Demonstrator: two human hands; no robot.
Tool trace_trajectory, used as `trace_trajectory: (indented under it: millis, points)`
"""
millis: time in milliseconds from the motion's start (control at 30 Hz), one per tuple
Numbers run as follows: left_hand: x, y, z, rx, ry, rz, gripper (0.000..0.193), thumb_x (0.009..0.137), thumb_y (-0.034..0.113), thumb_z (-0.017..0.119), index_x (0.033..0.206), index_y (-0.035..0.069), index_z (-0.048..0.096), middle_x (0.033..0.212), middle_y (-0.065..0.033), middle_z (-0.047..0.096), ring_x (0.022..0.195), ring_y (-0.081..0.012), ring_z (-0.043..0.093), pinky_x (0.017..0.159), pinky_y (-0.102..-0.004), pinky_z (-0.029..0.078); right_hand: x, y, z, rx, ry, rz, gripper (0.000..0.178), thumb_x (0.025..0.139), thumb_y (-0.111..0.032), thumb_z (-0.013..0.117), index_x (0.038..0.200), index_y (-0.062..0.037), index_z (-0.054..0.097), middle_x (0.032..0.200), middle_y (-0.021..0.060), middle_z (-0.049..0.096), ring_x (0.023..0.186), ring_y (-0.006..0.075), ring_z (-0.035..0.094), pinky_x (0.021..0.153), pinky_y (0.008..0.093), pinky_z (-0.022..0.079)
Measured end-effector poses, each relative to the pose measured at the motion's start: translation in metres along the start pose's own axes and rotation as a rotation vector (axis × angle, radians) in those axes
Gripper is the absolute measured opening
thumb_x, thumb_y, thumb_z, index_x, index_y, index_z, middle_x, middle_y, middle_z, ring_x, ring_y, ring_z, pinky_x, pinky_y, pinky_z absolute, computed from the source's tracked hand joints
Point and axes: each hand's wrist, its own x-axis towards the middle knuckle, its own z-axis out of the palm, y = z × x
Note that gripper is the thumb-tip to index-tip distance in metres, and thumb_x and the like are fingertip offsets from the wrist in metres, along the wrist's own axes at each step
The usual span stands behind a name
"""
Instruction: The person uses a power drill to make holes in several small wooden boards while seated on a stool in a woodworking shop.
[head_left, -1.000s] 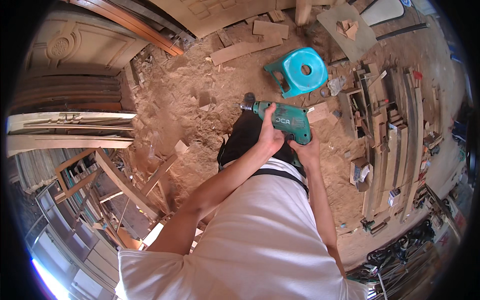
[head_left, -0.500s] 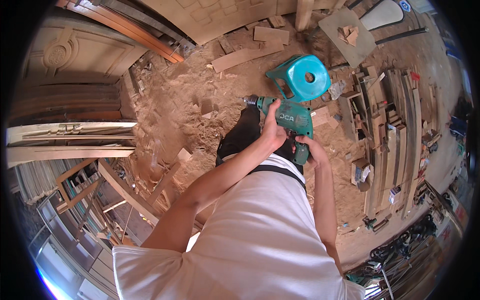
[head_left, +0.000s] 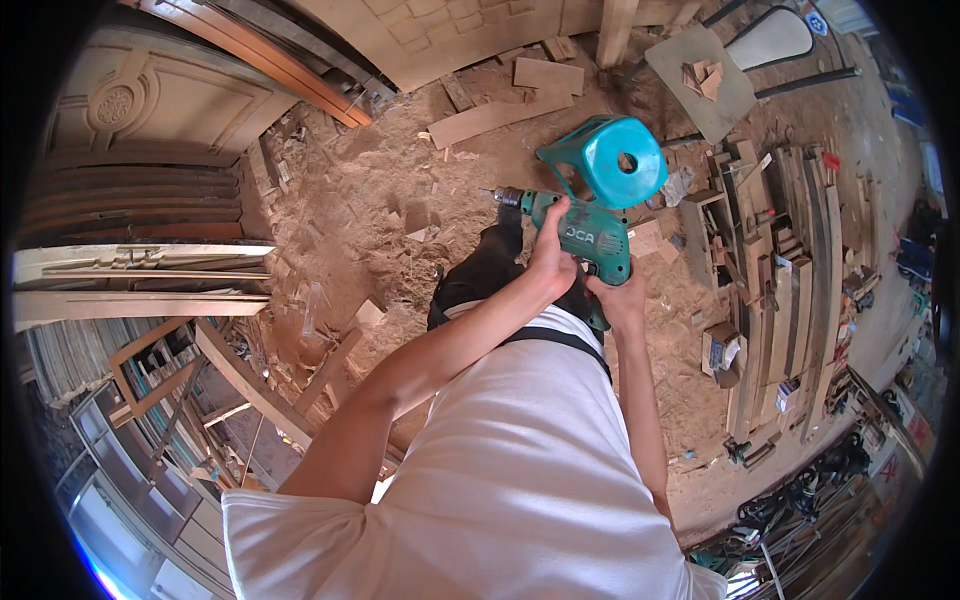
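Note:
A green power drill [head_left: 590, 235] is held in front of my waist, its chuck pointing left. My left hand [head_left: 553, 252] is closed around the drill's body from the near side, the thumb lying along its top. Round the handle at the drill's back end, my right hand [head_left: 617, 297] is closed; part of its fingers and most of the handle are hidden. A thin bit appears to stick out of the chuck [head_left: 508, 196]. Just beyond the drill stands a turquoise plastic stool [head_left: 625, 160] with a hole in its seat.
Sawdust and wood scraps cover the floor [head_left: 350, 210]. Long boards [head_left: 800, 300] are stacked on the right. Carved door panels [head_left: 150, 100] lean at the far left, above wooden frames [head_left: 150, 370]. A chair [head_left: 705, 85] with wood pieces on its seat stands at the far right.
My right hand has shifted up the drill's handle and now covers more of it. The drill has tilted slightly, its back end a little lower. My left hand keeps its grip.

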Motion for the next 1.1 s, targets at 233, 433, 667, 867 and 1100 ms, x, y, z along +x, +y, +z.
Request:
trace_trajectory:
  millis: [233, 433, 667, 867, 1100]
  points:
    - [-0.005, 0.008, 0.007, -0.006, 0.025, 0.021, 0.045, 0.086, 0.054, 0.065, 0.109, 0.015, 0.062, 0.105, -0.0003, 0.067, 0.105, -0.0186, 0.057, 0.1, -0.0399, 0.036, 0.004, -0.006, -0.004, 0.042, -0.078, 0.206, 0.033, 0.076, -0.006, 0.072, 0.106, 0.0033, 0.059, 0.087, 0.008, 0.065, 0.063, 0.0155, 0.063, 0.056, 0.0295, 0.052]
    - [-0.01, 0.015, 0.002, 0.066, -0.021, -0.066, 0.05, 0.085, 0.063, 0.06, 0.108, 0.018, 0.063, 0.103, -0.0005, 0.067, 0.1, -0.0198, 0.058, 0.084, -0.0402, 0.037, 0.009, -0.019, -0.011, 0.263, -0.317, 0.435, 0.029, 0.085, -0.022, 0.065, 0.104, 0.0005, 0.062, 0.084, 0.0091, 0.065, 0.066, 0.0175, 0.062, 0.06, 0.0315, 0.052]
    - [-0.005, 0.021, -0.009, 0.122, -0.048, -0.102, 0.053, 0.085, 0.067, 0.054, 0.108, 0.02, 0.063, 0.099, 0.0, 0.066, 0.092, -0.0195, 0.057, 0.067, -0.0372, 0.033, 0.015, -0.009, -0.005, 0.393, -0.449, 0.453, 0.024, 0.086, -0.02, 0.063, 0.101, -0.0005, 0.06, 0.082, 0.008, 0.063, 0.065, 0.0182, 0.061, 0.062, 0.0306, 0.051]
    - [-0.007, 0.026, -0.006, 0.11, -0.036, -0.078, 0.053, 0.083, 0.07, 0.054, 0.101, 0.021, 0.065, 0.09, 0.0029, 0.068, 0.079, -0.0165, 0.058, 0.057, -0.0333, 0.031, 0.015, -0.007, 0.002, 0.402, -0.461, 0.434, 0.022, 0.088, -0.019, 0.062, 0.099, -0.0009, 0.06, 0.083, 0.0084, 0.062, 0.066, 0.0182, 0.061, 0.062, 0.0308, 0.05]
    - [-0.002, 0.032, -0.013, 0.125, -0.066, -0.109, 0.056, 0.086, 0.07, 0.05, 0.105, 0.019, 0.063, 0.094, -0.0006, 0.066, 0.083, -0.0185, 0.06, 0.056, -0.0335, 0.034, 0.015, -0.01, 0.008, 0.352, -0.468, 0.401, 0.021, 0.088, -0.019, 0.062, 0.098, -0.0005, 0.06, 0.076, 0.0091, 0.062, 0.063, 0.0187, 0.06, 0.061, 0.0302, 0.049]
